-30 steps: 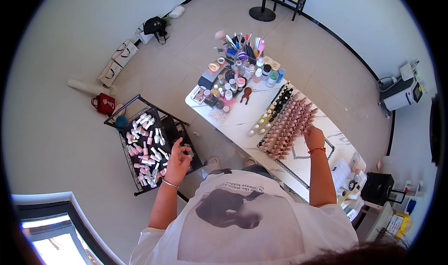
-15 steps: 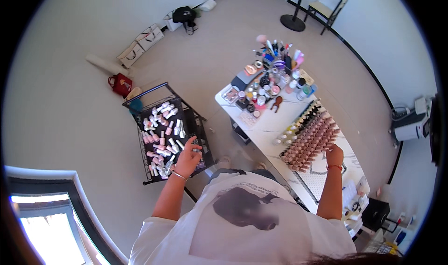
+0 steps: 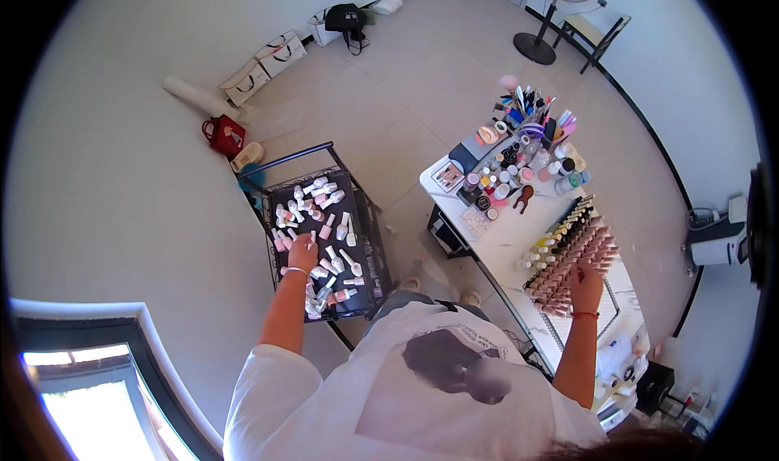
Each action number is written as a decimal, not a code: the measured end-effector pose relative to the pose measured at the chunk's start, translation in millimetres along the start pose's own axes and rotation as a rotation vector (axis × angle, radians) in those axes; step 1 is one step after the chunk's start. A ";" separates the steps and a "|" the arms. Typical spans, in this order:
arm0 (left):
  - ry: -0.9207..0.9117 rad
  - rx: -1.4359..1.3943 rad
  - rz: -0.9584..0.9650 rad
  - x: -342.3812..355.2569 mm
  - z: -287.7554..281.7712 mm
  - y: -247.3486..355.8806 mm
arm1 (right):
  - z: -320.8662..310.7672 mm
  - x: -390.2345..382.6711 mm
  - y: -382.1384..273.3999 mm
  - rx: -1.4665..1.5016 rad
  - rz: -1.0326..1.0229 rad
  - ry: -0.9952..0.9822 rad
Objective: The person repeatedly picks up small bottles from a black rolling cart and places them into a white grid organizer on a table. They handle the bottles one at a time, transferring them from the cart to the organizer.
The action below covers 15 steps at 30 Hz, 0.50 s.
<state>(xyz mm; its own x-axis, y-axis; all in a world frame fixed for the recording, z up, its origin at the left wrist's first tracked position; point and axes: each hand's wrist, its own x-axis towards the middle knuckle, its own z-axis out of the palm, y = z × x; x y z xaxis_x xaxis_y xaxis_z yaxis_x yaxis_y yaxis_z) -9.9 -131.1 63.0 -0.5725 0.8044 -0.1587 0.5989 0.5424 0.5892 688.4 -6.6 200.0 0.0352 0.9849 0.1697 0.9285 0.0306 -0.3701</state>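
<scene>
My left hand (image 3: 303, 252) reaches down into the top tray of a black cart (image 3: 365, 254), its fingers closed around a pink-and-white nail polish bottle (image 3: 313, 237). Around it, many other nail polish bottles (image 3: 327, 226) lie loosely on their sides, pink and white. Over on the table, tight slanting rows of bottles with pinkish-brown caps (image 3: 599, 246) stand upright. My right hand (image 3: 585, 288) is at the near side of these rows with its fingers drawn together; whatever they hold is hidden.
Yellow and black bottles (image 3: 560, 235) line the rows' left side. Jars, brushes and a brown clip (image 3: 523, 200) crowd the far end of the white table (image 3: 507, 250). A floor gap separates cart and table. A fan (image 3: 535, 49) and chair stand farther off.
My left hand has moved down and left into the cart, its spread fingers closing among the bottles. My right hand stays beside the rows, its fingers now over them. The view has shifted.
</scene>
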 end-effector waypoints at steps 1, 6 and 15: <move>-0.029 -0.006 0.012 18.4 -2.8 -14.7 | 4.6 -2.0 -21.1 0.031 -0.053 0.003; 0.067 0.202 0.041 95.5 2.1 -42.5 | 30.7 -26.9 -85.3 0.169 -0.053 -0.114; -0.211 0.354 0.126 150.3 4.4 -20.5 | 34.4 -55.8 -117.4 0.113 0.073 -0.240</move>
<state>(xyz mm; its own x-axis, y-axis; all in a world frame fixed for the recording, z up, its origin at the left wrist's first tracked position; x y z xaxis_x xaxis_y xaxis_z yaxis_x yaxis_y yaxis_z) -105.8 -20.2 23.6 -0.3777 0.8816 -0.2832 0.8329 0.4570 0.3121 564.8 -59.3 202.6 -0.0004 0.9970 -0.0780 0.8791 -0.0369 -0.4752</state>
